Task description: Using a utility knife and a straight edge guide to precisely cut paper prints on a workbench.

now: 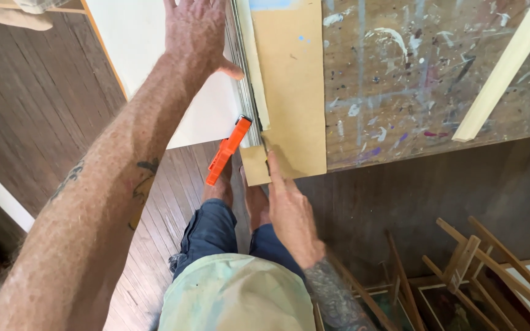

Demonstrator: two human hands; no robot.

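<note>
- A paint-spattered bench (437,79) is seen above a dark wooden floor (32,104)
- The orange clamp (229,150) is angled, long axis running up-right to down-left
- The left hand (194,34) is laid flat and spread on the white board (154,61); the right hand (289,211) presses the brown board (292,92), fingers extended

No packages, labels, signs or screens show in this view.
</note>
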